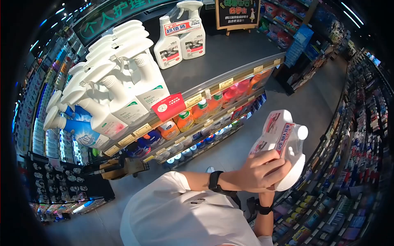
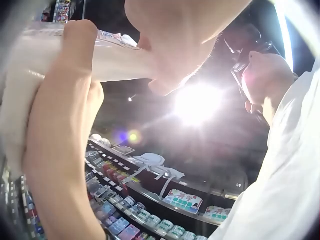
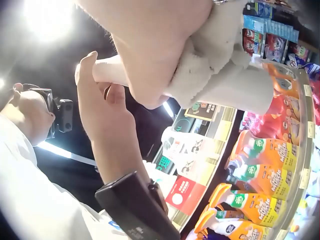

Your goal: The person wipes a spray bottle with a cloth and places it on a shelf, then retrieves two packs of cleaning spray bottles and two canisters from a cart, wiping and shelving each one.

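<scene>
A steady turn of the white bottle pack (image 1: pixel 292 152) called for broad support from both hands, with the bent fingers spread over its firm sides and little squeeze on the cap (image 1: pixel 302 132) or the thin printed band (image 1: pixel 284 138). Small, slow tilts would have suited it best, since a bulky, smooth shape like this could have rolled or slipped if one side had been let loose. Fingers set a little clear of the print would also have left the label easier to read. The left hand (image 1: pixel 266 170) gripped the pack from the near side, its fingers partly closed and bent over the surface; the right hand (image 2: pixel 65 115) held it too, fingers curled about the white body, though much of that grip was hidden in the head view. The pack was up in the air over the aisle floor (image 1: pixel 234 153), apart from the display shelf (image 1: pixel 221 53), and tipped well away from upright. It looked glossy and white, with rounded edges, small dark and red pictures on its panels and a red band with blue lettering, much like the spray bottle pair (image 1: pixel 194 44) standing on the shelf top
</scene>
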Demonstrator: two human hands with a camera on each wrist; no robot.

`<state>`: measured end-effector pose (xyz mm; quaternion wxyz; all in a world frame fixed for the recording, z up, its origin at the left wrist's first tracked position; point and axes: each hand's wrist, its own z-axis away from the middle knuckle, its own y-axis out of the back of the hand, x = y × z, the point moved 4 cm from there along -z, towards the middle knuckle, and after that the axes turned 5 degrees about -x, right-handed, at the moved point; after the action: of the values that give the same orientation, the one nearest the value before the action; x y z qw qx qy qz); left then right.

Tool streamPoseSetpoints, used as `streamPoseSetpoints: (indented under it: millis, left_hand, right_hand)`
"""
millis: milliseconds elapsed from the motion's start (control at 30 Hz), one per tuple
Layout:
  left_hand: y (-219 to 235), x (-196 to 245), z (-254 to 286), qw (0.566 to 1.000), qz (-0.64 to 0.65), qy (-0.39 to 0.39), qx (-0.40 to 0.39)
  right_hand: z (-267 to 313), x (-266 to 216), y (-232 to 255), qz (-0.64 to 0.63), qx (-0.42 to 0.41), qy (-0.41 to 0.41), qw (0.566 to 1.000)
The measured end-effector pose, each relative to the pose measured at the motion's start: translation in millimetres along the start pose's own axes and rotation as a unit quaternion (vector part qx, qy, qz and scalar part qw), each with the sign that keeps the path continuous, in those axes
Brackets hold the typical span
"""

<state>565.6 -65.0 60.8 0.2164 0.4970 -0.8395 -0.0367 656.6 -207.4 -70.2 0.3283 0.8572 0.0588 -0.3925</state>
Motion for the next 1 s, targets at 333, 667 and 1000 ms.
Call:
streamPoseSetpoints:
  millis: [333,667,1000]
  left_hand:
    - [29,-112,-38,0.979,-0.077,0.188,-0.022]
    - [69,-198,-53,0.948,-0.241,0.198,0.065]
    - [65,-215,-72,0.858,-0.402,0.266,0.175]
  right_hand:
    - [-194,2,2,-0.180,-0.059,0.050,0.981]
    - [-358,-72,-32,-0.056,-0.213,0.544,0.810]
    - [-464,-61,-99,-0.177,-0.288,0.626,0.703]
